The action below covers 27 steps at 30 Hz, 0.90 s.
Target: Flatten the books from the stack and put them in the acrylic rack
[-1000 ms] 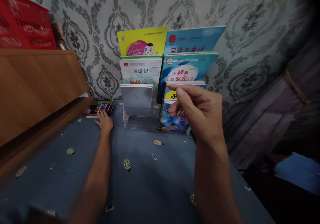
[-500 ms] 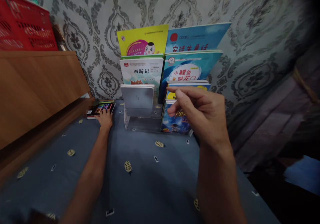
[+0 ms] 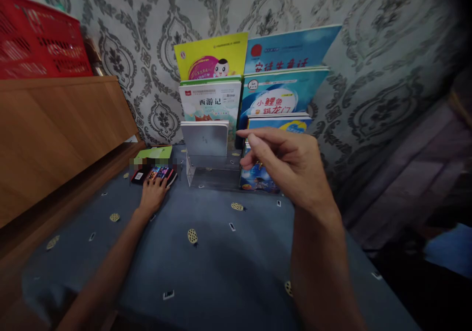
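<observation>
My left hand point(image 3: 152, 195) lies on the blue patterned cloth point(image 3: 206, 262), fingers on the near edge of a dark book with a colourful cover point(image 3: 157, 174). That book rests on a green book point(image 3: 155, 153). My right hand point(image 3: 285, 166) hovers in front of the clear tiered book stand point(image 3: 212, 173), fingers loosely curled, thumb against forefinger, with nothing visible in them. Behind it stands a blue picture book point(image 3: 256, 181) in the stand's lowest right slot. A grey-white book point(image 3: 204, 138) fills the left lower slot.
The stand holds more books: yellow point(image 3: 212, 58) and blue point(image 3: 291, 50) at the top, white point(image 3: 210, 102) and teal point(image 3: 280, 92) below. A wooden board point(image 3: 55, 129) rises at left with a red crate point(image 3: 37, 38) on top. Patterned wallpaper point(image 3: 368, 75) is behind.
My left hand has drawn the dark book a little toward me, uncovering the green book beneath. My right hand has barely shifted. The view has moved slightly.
</observation>
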{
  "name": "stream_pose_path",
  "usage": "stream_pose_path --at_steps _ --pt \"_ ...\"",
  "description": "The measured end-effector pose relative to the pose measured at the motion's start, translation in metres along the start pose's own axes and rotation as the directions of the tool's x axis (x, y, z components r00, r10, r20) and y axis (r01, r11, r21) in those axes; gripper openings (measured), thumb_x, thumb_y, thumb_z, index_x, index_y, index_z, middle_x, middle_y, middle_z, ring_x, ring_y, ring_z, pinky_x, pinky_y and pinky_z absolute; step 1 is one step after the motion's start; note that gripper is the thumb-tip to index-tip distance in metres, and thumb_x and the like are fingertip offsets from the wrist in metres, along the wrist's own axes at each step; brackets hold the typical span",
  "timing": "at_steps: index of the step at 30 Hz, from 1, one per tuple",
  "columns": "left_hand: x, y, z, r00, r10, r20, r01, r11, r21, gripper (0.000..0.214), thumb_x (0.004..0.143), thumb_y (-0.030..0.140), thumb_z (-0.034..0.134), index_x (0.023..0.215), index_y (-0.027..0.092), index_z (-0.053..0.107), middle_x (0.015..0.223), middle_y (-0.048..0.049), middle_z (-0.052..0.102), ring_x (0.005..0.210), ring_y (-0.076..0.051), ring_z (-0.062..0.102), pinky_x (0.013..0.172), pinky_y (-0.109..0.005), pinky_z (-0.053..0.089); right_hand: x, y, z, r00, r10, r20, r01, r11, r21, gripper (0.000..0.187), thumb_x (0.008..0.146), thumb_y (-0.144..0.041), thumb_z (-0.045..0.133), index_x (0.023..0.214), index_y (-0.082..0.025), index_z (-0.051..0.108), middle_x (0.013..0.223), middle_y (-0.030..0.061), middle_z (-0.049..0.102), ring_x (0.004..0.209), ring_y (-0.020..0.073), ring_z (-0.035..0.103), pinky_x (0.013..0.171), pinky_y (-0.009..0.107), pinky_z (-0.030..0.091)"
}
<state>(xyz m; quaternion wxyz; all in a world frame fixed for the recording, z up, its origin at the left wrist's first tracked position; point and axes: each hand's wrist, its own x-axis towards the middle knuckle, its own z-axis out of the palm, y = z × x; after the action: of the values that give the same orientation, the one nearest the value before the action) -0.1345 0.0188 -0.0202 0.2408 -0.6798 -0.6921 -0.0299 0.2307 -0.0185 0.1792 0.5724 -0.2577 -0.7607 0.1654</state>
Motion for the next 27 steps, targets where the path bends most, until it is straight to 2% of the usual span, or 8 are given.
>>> stream_pose_path --at_steps 5,9,13,16,19,22,25,27 --pt "-0.035 0.008 -0.017 0.996 0.083 0.036 -0.082 0.997 -0.013 0.039 0.099 0.034 0.051 0.133 0.019 0.063 0.117 -0.0173 0.066 0.115 -0.034 0.062 0.095 -0.047 0.05 -0.002 -0.004 -0.001 0.999 -0.02 0.033 0.021 0.999 -0.033 0.03 0.1 -0.041 0.056 0.107 -0.02 0.076 0.064 -0.0017 0.069 0.059 0.0133 0.067 0.057 0.024 0.053" --pt "-0.065 0.014 -0.032 0.991 0.123 0.055 -0.122 0.992 -0.018 0.04 0.099 0.033 0.051 0.134 0.017 0.063 0.118 -0.0171 0.066 0.112 -0.033 0.063 0.094 -0.045 0.053 -0.003 -0.007 -0.002 0.997 -0.046 0.054 0.048 0.998 -0.043 0.03 0.1 -0.04 0.056 0.106 -0.02 0.076 0.065 -0.0016 0.068 0.059 0.0138 0.067 0.06 0.025 0.053" --pt "-0.095 0.024 -0.048 0.988 0.143 0.064 -0.141 0.989 -0.036 0.039 0.101 0.034 0.048 0.135 0.021 0.062 0.12 -0.0149 0.066 0.107 -0.029 0.063 0.092 -0.043 0.054 -0.005 -0.01 -0.002 0.995 -0.047 0.085 0.05 0.998 -0.032 0.028 0.101 -0.038 0.055 0.108 -0.02 0.075 0.066 -0.0019 0.068 0.058 0.0125 0.065 0.06 0.024 0.052" --pt "-0.114 0.03 -0.058 0.98 0.191 0.06 -0.183 0.977 -0.11 0.043 0.1 0.043 0.049 0.136 0.024 0.062 0.12 -0.014 0.066 0.107 -0.029 0.063 0.091 -0.043 0.054 -0.005 -0.012 0.001 0.985 -0.046 0.164 0.053 0.998 -0.035 0.03 0.102 -0.037 0.052 0.112 -0.019 0.073 0.068 -0.0014 0.069 0.06 0.0128 0.066 0.06 0.024 0.05" --pt "-0.117 0.026 -0.066 0.97 0.236 0.059 -0.216 0.947 -0.239 0.047 0.098 0.054 0.048 0.134 0.028 0.063 0.126 -0.0113 0.065 0.117 -0.03 0.06 0.096 -0.044 0.052 -0.006 -0.015 0.015 0.959 -0.062 0.278 0.084 0.994 -0.069 0.03 0.103 -0.033 0.049 0.115 -0.018 0.071 0.078 0.0011 0.073 0.069 0.0142 0.069 0.065 0.025 0.049" --pt "-0.097 0.006 -0.063 0.98 0.181 0.089 -0.137 0.922 -0.362 0.046 0.102 0.05 0.037 0.127 0.026 0.067 0.126 -0.0095 0.066 0.115 -0.026 0.062 0.099 -0.04 0.051 -0.013 -0.016 0.041 0.893 -0.038 0.449 0.117 0.982 -0.149 0.025 0.102 -0.025 0.049 0.116 -0.018 0.069 0.092 0.0043 0.076 0.082 0.0168 0.071 0.072 0.026 0.048" --pt "-0.069 -0.018 -0.048 0.991 -0.025 0.134 0.066 0.948 -0.312 0.048 0.1 0.047 0.039 0.13 0.018 0.063 0.128 -0.0142 0.063 0.114 -0.029 0.061 0.098 -0.043 0.051 -0.029 -0.01 0.07 0.755 0.025 0.655 0.178 0.954 -0.242 0.021 0.101 -0.023 0.052 0.113 -0.018 0.069 0.096 0.0073 0.076 0.086 0.0205 0.071 0.074 0.028 0.048" --pt "-0.055 -0.03 -0.033 0.971 -0.157 0.182 0.201 0.944 -0.261 0.054 0.095 0.049 0.046 0.136 0.016 0.059 0.132 -0.0172 0.061 0.116 -0.032 0.06 0.098 -0.046 0.051 -0.047 0.001 0.082 0.664 0.053 0.746 0.225 0.937 -0.267 0.021 0.102 -0.022 0.049 0.111 -0.016 0.068 0.104 0.0102 0.075 0.092 0.0228 0.071 0.077 0.031 0.05"
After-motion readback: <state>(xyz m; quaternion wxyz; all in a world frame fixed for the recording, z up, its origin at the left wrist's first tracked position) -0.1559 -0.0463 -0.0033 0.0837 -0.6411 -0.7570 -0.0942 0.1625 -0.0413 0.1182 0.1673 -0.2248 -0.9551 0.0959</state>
